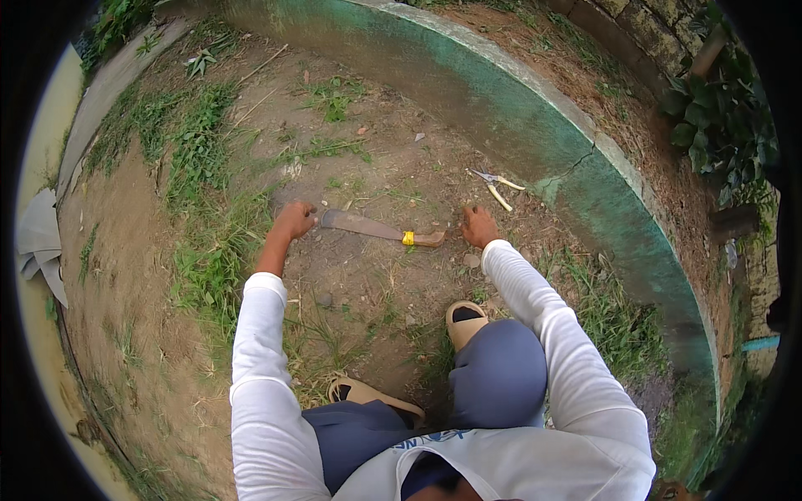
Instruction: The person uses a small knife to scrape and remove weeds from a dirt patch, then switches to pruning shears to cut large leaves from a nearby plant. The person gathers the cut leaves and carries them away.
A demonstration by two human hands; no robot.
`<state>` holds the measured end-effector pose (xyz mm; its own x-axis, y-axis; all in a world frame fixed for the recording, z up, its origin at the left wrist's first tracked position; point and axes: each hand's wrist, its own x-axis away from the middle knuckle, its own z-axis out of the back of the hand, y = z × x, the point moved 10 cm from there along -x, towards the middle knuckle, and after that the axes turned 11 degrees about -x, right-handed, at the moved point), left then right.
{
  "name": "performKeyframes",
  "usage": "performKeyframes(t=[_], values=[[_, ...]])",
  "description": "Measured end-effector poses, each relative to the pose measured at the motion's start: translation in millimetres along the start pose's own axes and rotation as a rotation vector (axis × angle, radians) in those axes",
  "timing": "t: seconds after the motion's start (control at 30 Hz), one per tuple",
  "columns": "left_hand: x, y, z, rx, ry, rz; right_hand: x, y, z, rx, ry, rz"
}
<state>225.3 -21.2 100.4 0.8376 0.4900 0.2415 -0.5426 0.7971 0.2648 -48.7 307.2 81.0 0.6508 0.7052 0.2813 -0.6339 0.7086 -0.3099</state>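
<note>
A machete [369, 227] with a worn, brownish blade lies flat on the bare soil in front of me. Yellow binding wraps the front of its wooden handle [431, 238], which points right. My left hand [296, 219] is just beyond the blade's tip, its fingers curled; a small gap seems to separate them. Near the handle's butt, my right hand [479, 227] is low over the ground with bent fingers, apart from the wood. Whether either hand pinches something small is hidden. Pruning shears [498, 186] with cream handles spread apart rest beyond my right hand.
A low green-painted concrete wall [526, 103] curves along the far and right sides, with a crack in it. Weeds [210, 269] grow at left. Grey sheet material [41, 235] sits by the yellowish wall [47, 138]. My feet in tan slides [369, 396] are close below.
</note>
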Motion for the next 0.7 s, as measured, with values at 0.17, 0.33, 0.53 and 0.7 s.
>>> performKeyframes(t=[0.17, 0.33, 0.53, 0.7], values=[[-13.4, 3.0, -24.0, -0.037, -0.103, 0.048, -41.9, 122.7, 40.0, 0.014, 0.176, -0.248], [-7.1, -24.6, -39.2, 0.019, -0.032, 0.07, -81.1, 148.9, 16.8, 0.093, -0.011, -0.207], [39.4, -57.9, -74.5, -0.153, -0.197, 0.176, -100.2, 147.5, 21.3, 0.283, 0.039, -0.222], [90.7, -97.2, -66.5, -0.152, -0.078, 0.32, -108.3, 112.1, 40.6, 0.211, 0.069, -0.204]])
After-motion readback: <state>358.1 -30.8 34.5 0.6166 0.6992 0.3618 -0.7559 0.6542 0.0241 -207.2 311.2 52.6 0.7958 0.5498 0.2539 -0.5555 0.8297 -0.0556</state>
